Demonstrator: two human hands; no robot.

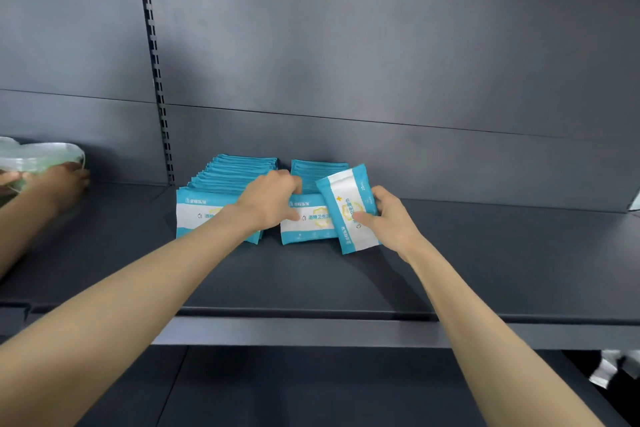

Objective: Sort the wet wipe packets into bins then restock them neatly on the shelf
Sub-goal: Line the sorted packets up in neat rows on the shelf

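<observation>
A blue-and-white wet wipe packet (348,208) is tilting on end at 3 o'clock of the right row (311,225) on the shelf (485,253). The right hand (388,218), arm outstretched, is gripping it, thumb across its face. The left hand (270,198) is curling its fingers over the right row's top, thumb pressing the front packet.

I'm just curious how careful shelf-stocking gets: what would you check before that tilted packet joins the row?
1. Right hand grips the loose packet: ok.
2. Loose packet turned like the right row: not ok, it is turned on end and tilted.
3. Left hand holds the right row's front: ok.
4. Bare shelf in front of the right row: ok.
5. Another person's hand, far left, apart from the right row: ok.
</observation>
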